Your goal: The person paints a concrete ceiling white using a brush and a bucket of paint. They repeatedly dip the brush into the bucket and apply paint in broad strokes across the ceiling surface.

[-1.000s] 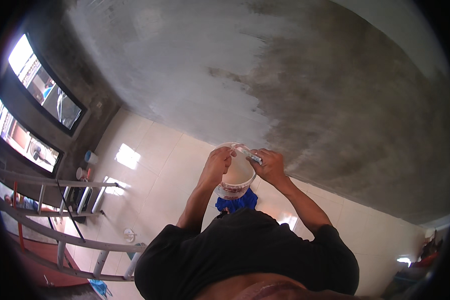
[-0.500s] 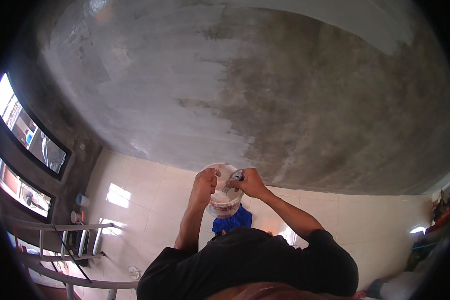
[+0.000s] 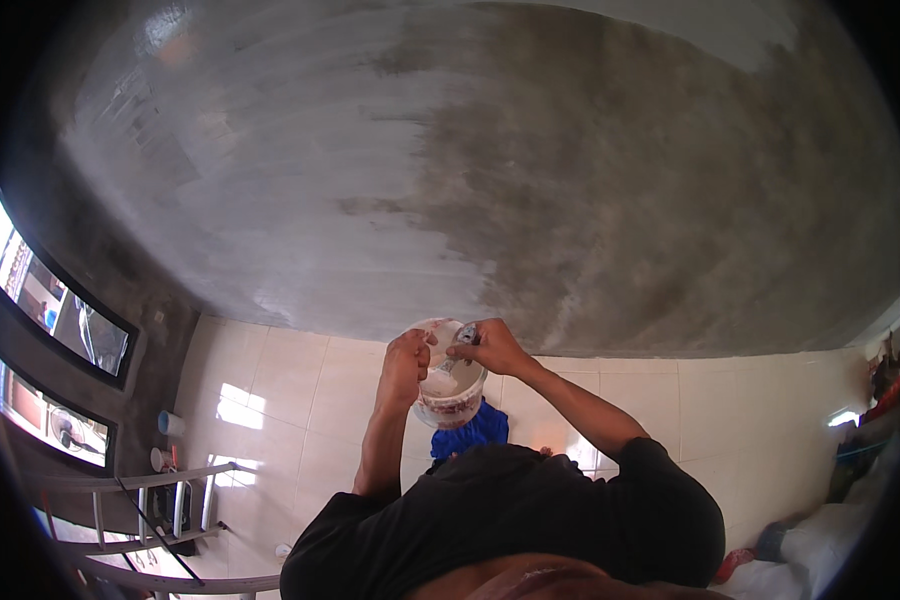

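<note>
A white bucket [image 3: 452, 412] with reddish smears on its outside is held up in front of my body. My left hand [image 3: 404, 368] is closed on the left side of its rim. Whitish material [image 3: 458, 382] shows inside the bucket. In my right hand [image 3: 498, 348] is a short, flat tool [image 3: 466, 334], grey and smeared, over the bucket's opening. Its lower end points down into the bucket; whether it is a brush or a scraper I cannot tell. My fingers partly hide it.
Ahead stands a wall [image 3: 620, 200], with a lighter grey coat [image 3: 300, 200] on its left part. A ladder [image 3: 160, 485] is at lower left, near small containers [image 3: 170, 424] and windows [image 3: 60, 290]. Blue cloth [image 3: 475, 428] shows beneath the bucket. Bags and cloths [image 3: 815, 550] lie at right.
The view has shifted slightly, so the wall's foot sits higher in the picture. Both hands still hold the bucket and tool; the right hand and tool have moved slightly left and up.
</note>
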The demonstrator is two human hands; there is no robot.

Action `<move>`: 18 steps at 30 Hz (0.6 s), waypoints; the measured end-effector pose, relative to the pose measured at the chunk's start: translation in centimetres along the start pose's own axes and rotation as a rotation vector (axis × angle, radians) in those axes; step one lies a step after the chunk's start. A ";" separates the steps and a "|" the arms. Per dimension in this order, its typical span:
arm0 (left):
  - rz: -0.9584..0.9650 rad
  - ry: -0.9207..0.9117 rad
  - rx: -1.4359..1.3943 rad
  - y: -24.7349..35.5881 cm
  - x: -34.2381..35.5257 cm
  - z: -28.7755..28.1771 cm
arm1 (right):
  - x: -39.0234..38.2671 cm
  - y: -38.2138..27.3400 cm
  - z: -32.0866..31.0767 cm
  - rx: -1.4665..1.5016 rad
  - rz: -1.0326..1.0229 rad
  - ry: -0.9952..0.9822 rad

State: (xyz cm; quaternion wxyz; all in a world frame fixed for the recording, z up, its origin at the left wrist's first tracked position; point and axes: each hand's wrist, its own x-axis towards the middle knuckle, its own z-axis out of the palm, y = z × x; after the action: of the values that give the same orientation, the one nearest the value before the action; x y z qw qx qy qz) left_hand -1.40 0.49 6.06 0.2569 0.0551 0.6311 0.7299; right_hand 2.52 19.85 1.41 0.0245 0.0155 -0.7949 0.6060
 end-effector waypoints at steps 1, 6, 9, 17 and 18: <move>0.007 -0.002 0.005 0.0 0.0 0.1 | 0.2 0.3 0.1 0.049 0.021 -0.048; -0.002 -0.022 -0.011 0.0 0.3 0.0 | 0.0 0.6 -0.1 0.054 0.041 -0.027; -0.022 -0.004 0.006 0.5 -0.1 0.3 | -0.8 -0.5 -0.2 -0.046 0.033 0.061; -0.012 -0.014 -0.022 0.5 -0.4 0.3 | -1.6 0.1 1.0 -0.619 -0.515 0.334; -0.006 -0.018 -0.017 0.4 -0.4 0.1 | -1.9 0.0 0.8 -0.609 -0.522 0.349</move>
State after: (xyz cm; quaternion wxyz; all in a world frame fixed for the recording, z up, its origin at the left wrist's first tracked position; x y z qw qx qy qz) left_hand -1.15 0.34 6.53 0.2652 0.0574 0.6228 0.7338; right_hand 4.39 19.02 1.10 0.3143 0.1054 -0.8907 0.3112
